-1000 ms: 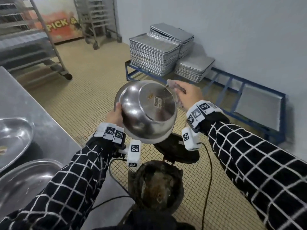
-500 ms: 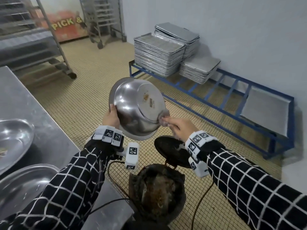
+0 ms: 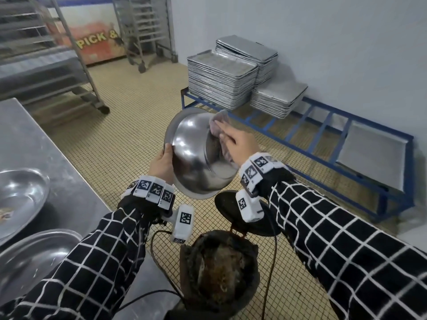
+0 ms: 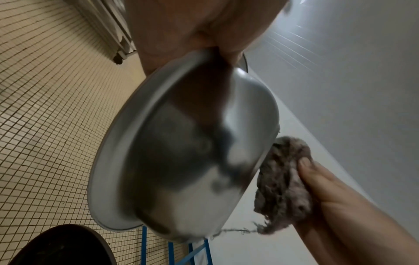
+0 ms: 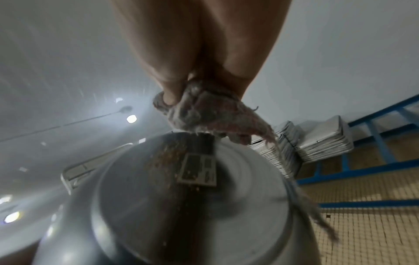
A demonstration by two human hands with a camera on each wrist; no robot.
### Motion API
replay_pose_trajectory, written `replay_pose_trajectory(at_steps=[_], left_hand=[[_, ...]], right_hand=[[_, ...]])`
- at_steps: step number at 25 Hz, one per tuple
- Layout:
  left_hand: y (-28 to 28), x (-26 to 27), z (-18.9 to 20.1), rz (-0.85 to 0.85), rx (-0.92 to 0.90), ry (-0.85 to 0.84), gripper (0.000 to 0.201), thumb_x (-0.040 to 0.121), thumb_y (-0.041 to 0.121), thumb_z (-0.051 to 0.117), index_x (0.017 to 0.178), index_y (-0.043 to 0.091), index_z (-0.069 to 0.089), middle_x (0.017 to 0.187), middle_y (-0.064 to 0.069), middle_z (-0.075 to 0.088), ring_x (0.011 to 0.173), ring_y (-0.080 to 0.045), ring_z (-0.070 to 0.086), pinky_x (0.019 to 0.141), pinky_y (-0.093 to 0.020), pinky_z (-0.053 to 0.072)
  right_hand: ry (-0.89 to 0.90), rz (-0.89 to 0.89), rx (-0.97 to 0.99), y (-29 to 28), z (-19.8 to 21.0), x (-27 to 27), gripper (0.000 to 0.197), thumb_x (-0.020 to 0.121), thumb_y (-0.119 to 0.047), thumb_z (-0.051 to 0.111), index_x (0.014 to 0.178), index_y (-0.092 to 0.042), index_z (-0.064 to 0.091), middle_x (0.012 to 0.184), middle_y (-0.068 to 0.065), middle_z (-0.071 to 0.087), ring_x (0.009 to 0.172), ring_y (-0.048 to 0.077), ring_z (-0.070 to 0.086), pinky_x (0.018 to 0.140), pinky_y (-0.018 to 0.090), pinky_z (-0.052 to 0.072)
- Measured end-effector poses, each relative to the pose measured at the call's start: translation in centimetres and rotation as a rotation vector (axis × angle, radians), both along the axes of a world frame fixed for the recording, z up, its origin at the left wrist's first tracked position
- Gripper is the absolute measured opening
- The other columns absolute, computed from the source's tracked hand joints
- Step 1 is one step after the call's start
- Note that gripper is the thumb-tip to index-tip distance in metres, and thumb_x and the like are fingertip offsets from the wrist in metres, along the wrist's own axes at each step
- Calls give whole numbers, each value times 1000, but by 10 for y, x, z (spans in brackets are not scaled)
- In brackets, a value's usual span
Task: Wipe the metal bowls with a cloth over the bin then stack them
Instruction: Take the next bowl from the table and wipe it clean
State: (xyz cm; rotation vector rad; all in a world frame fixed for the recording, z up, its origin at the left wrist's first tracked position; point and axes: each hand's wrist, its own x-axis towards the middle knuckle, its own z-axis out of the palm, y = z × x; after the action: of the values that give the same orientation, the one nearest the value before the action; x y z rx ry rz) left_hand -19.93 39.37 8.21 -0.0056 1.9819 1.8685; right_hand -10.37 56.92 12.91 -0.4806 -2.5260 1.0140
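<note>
A shiny metal bowl (image 3: pixel 194 155) is held tilted on its side above the floor, its flat base turned to the right. My left hand (image 3: pixel 163 163) grips its rim on the near left side. My right hand (image 3: pixel 240 144) holds a grey-pink cloth (image 3: pixel 219 125) bunched against the upper part of the base. The base (image 5: pixel 204 179) shows brown crumbs and a sticker label (image 5: pixel 198 170) just under the cloth (image 5: pixel 204 114). From the left wrist, the bowl (image 4: pixel 181 161) fills the middle with the cloth (image 4: pixel 283 182) at its right edge. A dirty dark bin (image 3: pixel 219 271) stands below.
A steel counter (image 3: pixel 41 153) at left carries two wide metal bowls (image 3: pixel 20 197), (image 3: pixel 34 255). The bin's black lid (image 3: pixel 228 211) lies open behind it. A blue floor rack (image 3: pixel 323 125) with stacked baking trays (image 3: pixel 221 79) runs along the wall. Wheeled racks (image 3: pixel 76 65) stand behind.
My right hand with the cloth went from the bowl's top edge down to its lower edge, then back up onto the upper base. The bowl has turned so its base faces further right.
</note>
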Motion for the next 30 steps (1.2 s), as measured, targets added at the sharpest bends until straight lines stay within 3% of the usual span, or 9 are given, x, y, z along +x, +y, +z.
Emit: replay_pose_trajectory(at_steps=[5, 9, 13, 15, 17, 21, 24, 27, 30], left_hand=[[-4, -1, 3, 61, 36, -25, 28, 97, 48, 42, 102, 25, 58, 100, 2, 64, 108, -24, 59, 104, -40, 43], [-6, 3, 5, 76, 38, 0, 35, 98, 46, 44, 114, 20, 60, 112, -2, 66, 109, -25, 60, 103, -40, 44], [-3, 14, 7, 49, -9, 83, 28, 100, 43, 40, 103, 23, 59, 95, 2, 65, 95, -19, 62, 91, -32, 47], [0, 21, 11, 18, -8, 97, 31, 100, 44, 40, 98, 21, 61, 97, -2, 67, 97, -23, 63, 94, -37, 49], [1, 26, 12, -22, 11, 104, 31, 99, 44, 42, 94, 22, 64, 98, -4, 68, 99, -25, 64, 95, -40, 49], [1, 27, 17, -32, 56, 54, 29, 98, 45, 44, 92, 26, 64, 101, -3, 70, 100, -22, 64, 96, -38, 48], [-1, 24, 22, 28, 89, 3, 34, 98, 44, 44, 105, 18, 64, 105, -3, 69, 100, -21, 64, 98, -37, 48], [-4, 24, 29, 74, 117, -19, 34, 99, 43, 42, 107, 17, 62, 111, -4, 67, 106, -23, 62, 102, -39, 45], [-6, 26, 36, 91, 112, -6, 42, 100, 43, 40, 125, 13, 58, 117, -3, 64, 110, -21, 60, 102, -36, 45]], right_hand=[[-51, 184, 5, -13, -44, 51, 38, 96, -19, 49, 134, -26, 52, 116, 5, 66, 91, 15, 66, 82, 18, 54], [-119, 17, -96, -12, -63, 75, 34, 98, -26, 46, 130, -21, 57, 91, 0, 69, 72, 8, 65, 64, 15, 52], [259, -293, -309, -18, -36, 72, 32, 100, -29, 44, 129, -25, 56, 104, -12, 66, 90, -8, 61, 70, 1, 44], [293, -229, -288, -23, -20, 65, 29, 100, -29, 44, 127, -35, 52, 89, -18, 62, 76, -20, 57, 60, -1, 42], [234, -99, -184, -28, -10, 57, 33, 99, -26, 45, 131, -32, 51, 81, -18, 59, 69, -13, 59, 56, 2, 42], [148, 49, 14, -37, -16, 52, 40, 97, -13, 50, 135, -24, 52, 133, -6, 56, 117, 6, 54, 96, 11, 40], [135, 136, 97, -43, -30, 66, 44, 94, -8, 53, 135, -25, 52, 143, -7, 47, 131, 12, 45, 107, 24, 38], [116, 122, 62, -43, -46, 87, 39, 95, -13, 52, 133, -23, 54, 132, -7, 58, 119, 7, 55, 101, 23, 45], [-15, -112, 25, -27, -74, 99, 25, 99, -30, 46, 115, -23, 63, 88, -8, 69, 77, 6, 65, 72, 23, 57]])
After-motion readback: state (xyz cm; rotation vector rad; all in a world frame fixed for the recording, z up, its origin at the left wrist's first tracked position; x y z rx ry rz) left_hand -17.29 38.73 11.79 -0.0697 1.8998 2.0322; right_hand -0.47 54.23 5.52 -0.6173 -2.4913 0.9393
